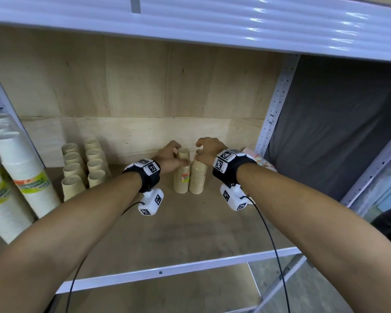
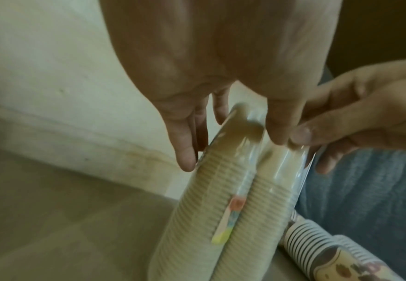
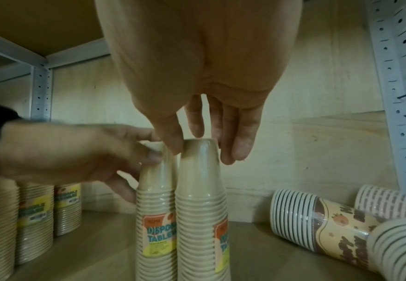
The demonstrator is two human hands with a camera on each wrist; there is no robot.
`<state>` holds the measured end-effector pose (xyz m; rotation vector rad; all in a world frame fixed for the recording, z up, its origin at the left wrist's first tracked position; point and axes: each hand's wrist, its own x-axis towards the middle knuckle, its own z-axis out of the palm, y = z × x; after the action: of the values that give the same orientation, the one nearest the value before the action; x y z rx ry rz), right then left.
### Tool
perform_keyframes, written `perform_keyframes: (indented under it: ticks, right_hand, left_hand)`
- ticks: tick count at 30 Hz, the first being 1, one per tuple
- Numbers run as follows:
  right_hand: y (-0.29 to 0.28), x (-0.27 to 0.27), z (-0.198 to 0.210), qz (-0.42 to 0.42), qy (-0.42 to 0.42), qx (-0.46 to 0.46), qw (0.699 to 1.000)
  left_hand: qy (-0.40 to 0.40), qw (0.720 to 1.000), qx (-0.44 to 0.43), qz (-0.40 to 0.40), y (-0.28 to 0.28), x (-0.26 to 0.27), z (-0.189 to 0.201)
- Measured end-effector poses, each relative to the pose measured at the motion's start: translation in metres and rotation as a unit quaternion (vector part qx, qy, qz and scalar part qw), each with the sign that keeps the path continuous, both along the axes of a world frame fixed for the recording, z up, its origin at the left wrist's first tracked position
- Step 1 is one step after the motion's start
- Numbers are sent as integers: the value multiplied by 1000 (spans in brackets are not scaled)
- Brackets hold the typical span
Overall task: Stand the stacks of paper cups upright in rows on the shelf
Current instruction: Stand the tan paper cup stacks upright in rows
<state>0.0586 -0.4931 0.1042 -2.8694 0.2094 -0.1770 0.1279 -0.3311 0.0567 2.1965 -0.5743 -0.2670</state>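
Two tan cup stacks are stood upright side by side, touching, on the wooden shelf (image 1: pixel 190 233), roughly mid-shelf and set back toward the rear panel. The left stack (image 1: pixel 182 175) is gripped near its top by the left hand (image 1: pixel 168 158), fingers curled round the upper cups with the thumb on the near side, as seen in the right wrist view. The right stack (image 1: pixel 198 177) is pinched at its top by the right hand (image 1: pixel 209 150): thumb on one side of the top cup, fingers draped down the other side, fairly narrow spread. Both stacks are wrapped in clear film, and a colourful label (image 3: pixel 159 233) is carried on each. Off to the left, two neat rows of matching tan stacks (image 1: pixel 84 166) are already stood upright, well apart from the pair being held. Further left, in the next bay, tall white cup stacks (image 1: pixel 20 172) with green labels are seen leaning a bit. Over on the right, near the perforated metal post (image 1: pixel 273 109), a few striped printed cup packs (image 3: pixel 317 224) are left lying on their sides. A grey cloth backing (image 1: pixel 336 132) is seen beyond that post.
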Motion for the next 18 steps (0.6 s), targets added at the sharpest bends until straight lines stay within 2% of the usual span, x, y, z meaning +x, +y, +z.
perform_keyframes:
  ticks: [5,10,18]
  right_hand:
    - [5,3,-2,8,1,-19,1000]
    - [7,5,-6,9,-12,-36,999]
    - [6,6,-5,-26,11,-19,999]
  left_hand:
    - [-36,999,-3,13,-3,1,33]
    - [-94,995,44,9,-8,-4,39]
    - [-83,996,28,-1,-9,-5,40]
